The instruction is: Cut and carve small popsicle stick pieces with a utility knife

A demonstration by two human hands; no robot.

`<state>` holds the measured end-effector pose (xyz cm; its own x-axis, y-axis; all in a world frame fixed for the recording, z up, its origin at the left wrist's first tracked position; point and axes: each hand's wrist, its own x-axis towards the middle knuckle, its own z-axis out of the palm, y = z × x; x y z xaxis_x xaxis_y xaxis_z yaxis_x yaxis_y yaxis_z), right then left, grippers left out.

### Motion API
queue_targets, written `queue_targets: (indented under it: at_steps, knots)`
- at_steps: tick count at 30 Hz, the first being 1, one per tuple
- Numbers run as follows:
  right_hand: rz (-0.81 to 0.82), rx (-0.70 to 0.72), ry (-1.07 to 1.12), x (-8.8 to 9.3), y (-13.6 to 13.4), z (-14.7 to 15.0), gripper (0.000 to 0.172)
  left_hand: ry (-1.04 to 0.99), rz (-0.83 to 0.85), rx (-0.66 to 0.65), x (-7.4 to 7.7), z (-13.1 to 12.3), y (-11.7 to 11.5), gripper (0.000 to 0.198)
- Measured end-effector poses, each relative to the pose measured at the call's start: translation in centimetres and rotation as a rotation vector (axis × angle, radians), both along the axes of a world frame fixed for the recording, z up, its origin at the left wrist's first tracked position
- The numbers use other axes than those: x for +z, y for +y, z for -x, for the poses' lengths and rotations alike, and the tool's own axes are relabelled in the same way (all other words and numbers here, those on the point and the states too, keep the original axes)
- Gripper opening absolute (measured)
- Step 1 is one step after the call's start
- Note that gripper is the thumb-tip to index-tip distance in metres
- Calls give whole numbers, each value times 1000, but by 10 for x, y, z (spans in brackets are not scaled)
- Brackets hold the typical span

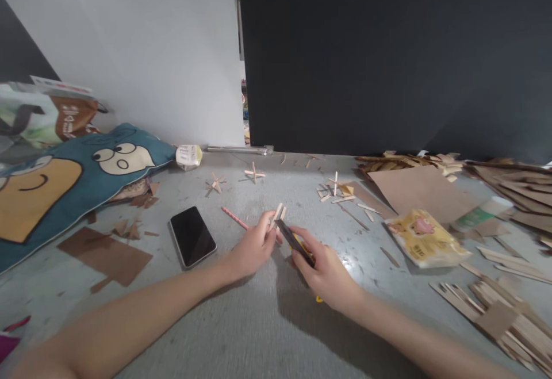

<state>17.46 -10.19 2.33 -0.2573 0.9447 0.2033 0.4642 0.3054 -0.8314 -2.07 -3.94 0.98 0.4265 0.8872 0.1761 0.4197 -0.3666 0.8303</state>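
Observation:
Pinched in my left hand [255, 248] are short pale wooden sticks [279, 212], their ends pointing up and away from me. My right hand [322, 265] is closed around a black and yellow utility knife [297, 245], whose tip meets the sticks at my left fingertips. A red and white striped straw [234, 217] lies on the table just beyond my left hand. Small crossed-stick pieces stand farther back, one at the centre [254, 173], another to its left [215, 183] and an upright one at the right [335, 184].
A phone [192, 236] and brown cardboard [106, 254] lie left, near a blue cushion [125, 160]. On the right are a yellow tissue pack [425, 238], a glue stick [483, 213], cardboard [425, 192] and bundled wooden sticks [500, 318]. Panels stand behind the table.

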Motion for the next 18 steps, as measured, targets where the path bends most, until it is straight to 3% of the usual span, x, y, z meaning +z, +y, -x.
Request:
queue_targets:
  at_steps: [9, 18]
  knots:
    - [-113, 2, 4, -8, 7, -2, 38, 22, 8, -55, -4, 1, 2, 53]
    - [-143, -15, -77, -7, -2, 2, 47, 37, 12, -79, -4, 1, 1, 40]
